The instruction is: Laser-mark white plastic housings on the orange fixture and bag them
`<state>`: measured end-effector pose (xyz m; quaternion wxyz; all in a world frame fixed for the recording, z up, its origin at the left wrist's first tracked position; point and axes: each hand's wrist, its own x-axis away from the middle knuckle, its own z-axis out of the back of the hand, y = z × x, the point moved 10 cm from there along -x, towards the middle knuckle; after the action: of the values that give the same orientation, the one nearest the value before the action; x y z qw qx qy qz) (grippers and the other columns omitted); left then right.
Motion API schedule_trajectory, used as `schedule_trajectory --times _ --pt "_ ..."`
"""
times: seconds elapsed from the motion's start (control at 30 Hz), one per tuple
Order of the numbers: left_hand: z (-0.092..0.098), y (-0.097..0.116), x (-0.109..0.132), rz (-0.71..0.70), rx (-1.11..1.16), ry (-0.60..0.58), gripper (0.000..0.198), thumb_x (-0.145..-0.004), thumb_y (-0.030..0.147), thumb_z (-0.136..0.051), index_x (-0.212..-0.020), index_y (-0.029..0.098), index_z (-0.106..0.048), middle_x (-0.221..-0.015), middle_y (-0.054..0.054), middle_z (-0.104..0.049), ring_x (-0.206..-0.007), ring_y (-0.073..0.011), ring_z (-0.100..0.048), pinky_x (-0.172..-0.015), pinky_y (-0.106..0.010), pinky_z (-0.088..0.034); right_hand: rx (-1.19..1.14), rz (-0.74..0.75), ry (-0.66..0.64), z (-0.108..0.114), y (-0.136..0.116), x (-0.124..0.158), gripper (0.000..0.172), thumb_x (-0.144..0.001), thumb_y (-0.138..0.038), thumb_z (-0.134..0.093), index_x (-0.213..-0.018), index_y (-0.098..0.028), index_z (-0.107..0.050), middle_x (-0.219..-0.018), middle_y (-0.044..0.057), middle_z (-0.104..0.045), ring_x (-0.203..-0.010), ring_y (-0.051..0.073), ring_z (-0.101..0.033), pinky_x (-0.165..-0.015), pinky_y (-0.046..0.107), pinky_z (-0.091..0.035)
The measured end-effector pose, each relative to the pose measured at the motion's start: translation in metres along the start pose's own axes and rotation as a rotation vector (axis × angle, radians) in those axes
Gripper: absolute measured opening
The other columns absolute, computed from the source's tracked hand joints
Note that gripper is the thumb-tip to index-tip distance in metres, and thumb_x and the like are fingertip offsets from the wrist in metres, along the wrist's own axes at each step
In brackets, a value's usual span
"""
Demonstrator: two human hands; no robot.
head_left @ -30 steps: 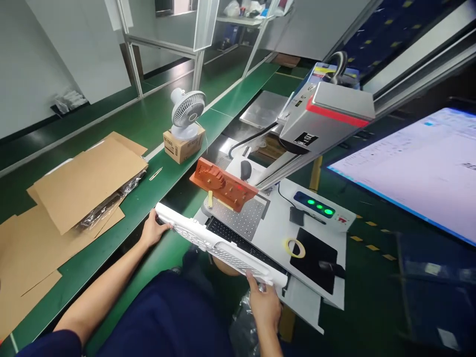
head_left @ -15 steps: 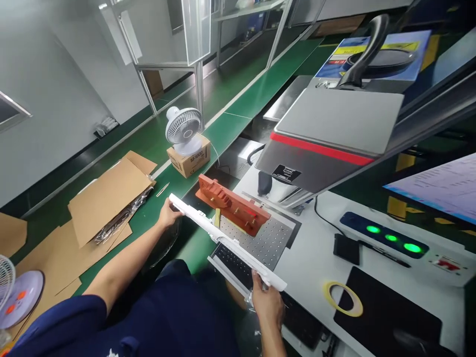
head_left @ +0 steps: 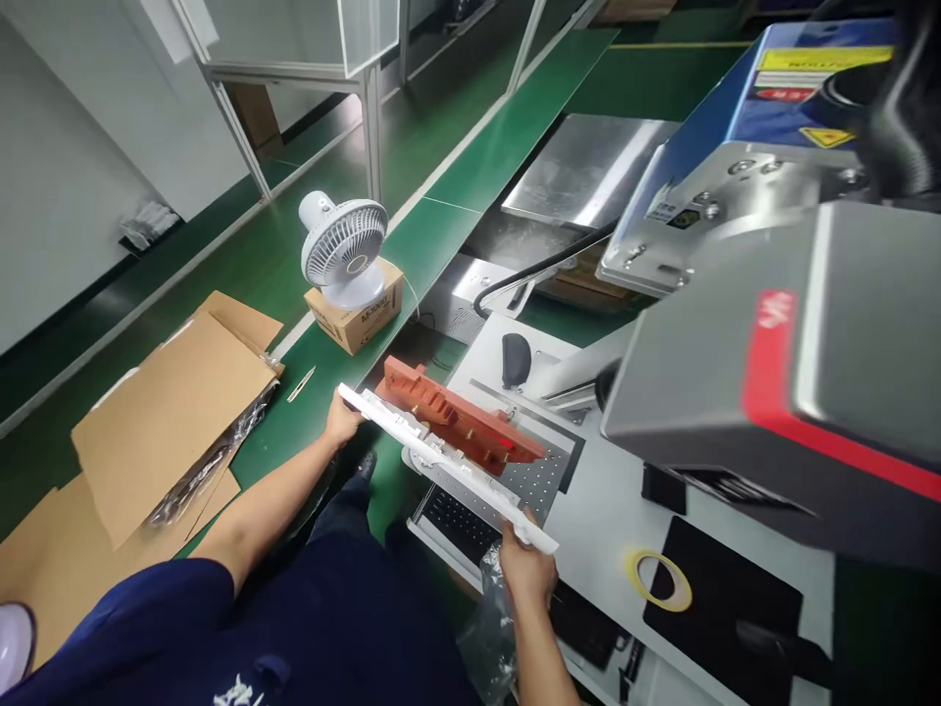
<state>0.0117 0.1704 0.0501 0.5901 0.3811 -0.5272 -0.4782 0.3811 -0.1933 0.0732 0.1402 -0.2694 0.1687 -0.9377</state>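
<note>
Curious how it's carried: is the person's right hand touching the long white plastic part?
Touching. The head view shows the right hand gripping the near end of the white plastic part, wrapped around its edge.

White wall panels (head_left: 59, 196) run down the left side above a dark green floor (head_left: 221, 201), and a yellow line (head_left: 676, 44) marks the green far ahead. A long green-topped table (head_left: 507, 127) stretches away, beside an aluminium frame (head_left: 371, 127) carrying clear panels (head_left: 294, 29), the light even and bright throughout – flat, steady, factory-like.
</note>
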Motion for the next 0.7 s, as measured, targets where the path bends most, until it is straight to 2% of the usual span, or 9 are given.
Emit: schedule_trajectory --times 0.17,0.27,0.33,0.4,0.47,0.57,0.7 --pt "-0.018 -0.017 -0.027 0.046 -0.011 -0.059 0.08 -0.053 0.021 -0.102 -0.119 0.023 -0.056 -0.107 -0.002 -0.072 -0.099 -0.0238 -0.071 -0.093 -0.038 -0.058 -0.017 -0.094 0.039 -0.004 -0.007 -0.013 0.076 -0.093 -0.059 -0.059 -0.156 -0.017 -0.067 -0.132 0.023 -0.08 -0.126 0.047 -0.073 -0.106 0.057 -0.058" --pt "-0.034 -0.013 -0.038 0.054 0.046 -0.128 0.078 -0.056 0.017 -0.099 -0.119 0.023 -0.054 -0.11 -0.003 -0.07 -0.102 -0.0241 -0.071 -0.097 -0.041 -0.059 -0.016 -0.174 0.067 -0.001 -0.007 -0.026 0.073 -0.089 -0.064 -0.062 -0.132 -0.008 -0.08 -0.124 0.031 -0.08 -0.126 0.051 -0.073 -0.104 0.057 -0.058" --pt "-0.048 -0.004 -0.043 0.06 0.124 -0.198 0.075 -0.06 0.016 -0.097 -0.12 0.023 -0.053 -0.115 -0.004 -0.07 -0.108 -0.025 -0.072 -0.1 -0.042 -0.06 -0.021 -0.209 0.086 0.002 -0.008 -0.033 0.071 -0.085 -0.071 -0.064 -0.111 -0.008 -0.083 -0.116 0.035 -0.079 -0.122 0.055 -0.073 -0.1 0.058 -0.059" --pt "-0.059 0.006 -0.046 0.069 0.161 -0.255 0.07 -0.063 0.014 -0.095 -0.119 0.024 -0.053 -0.117 -0.005 -0.07 -0.111 -0.0257 -0.072 -0.101 -0.042 -0.061 -0.052 -0.206 0.119 0.004 -0.013 -0.038 0.072 -0.079 -0.077 -0.065 -0.102 -0.01 -0.081 -0.112 0.037 -0.079 -0.12 0.056 -0.074 -0.098 0.059 -0.059" --pt "-0.064 0.016 -0.049 0.069 0.147 -0.282 0.067 -0.064 0.012 -0.094 -0.117 0.024 -0.054 -0.116 -0.005 -0.07 -0.111 -0.026 -0.072 -0.1 -0.042 -0.061 -0.088 -0.191 0.155 0.006 -0.016 -0.039 0.075 -0.074 -0.082 -0.067 -0.1 -0.013 -0.079 -0.113 0.036 -0.079 -0.12 0.056 -0.073 -0.099 0.06 -0.059" --pt "-0.063 0.023 -0.051 0.076 0.095 -0.293 0.067 -0.065 0.01 -0.094 -0.117 0.024 -0.056 -0.114 -0.005 -0.071 -0.111 -0.026 -0.072 -0.1 -0.041 -0.061 -0.122 -0.201 0.141 0.004 -0.017 -0.039 0.081 -0.068 -0.088 -0.067 -0.098 -0.014 -0.077 -0.113 0.037 -0.079 -0.121 0.055 -0.074 -0.099 0.06 -0.06" --pt "-0.055 0.017 -0.052 0.122 -0.015 -0.278 0.067 -0.063 0.01 -0.097 -0.116 0.022 -0.059 -0.111 -0.004 -0.074 -0.106 -0.0265 -0.074 -0.099 -0.043 -0.06 -0.148 -0.145 0.145 0.011 -0.024 -0.044 0.094 -0.068 -0.088 -0.063 -0.115 -0.008 -0.078 -0.122 0.037 -0.078 -0.124 0.053 -0.073 -0.102 0.059 -0.058"
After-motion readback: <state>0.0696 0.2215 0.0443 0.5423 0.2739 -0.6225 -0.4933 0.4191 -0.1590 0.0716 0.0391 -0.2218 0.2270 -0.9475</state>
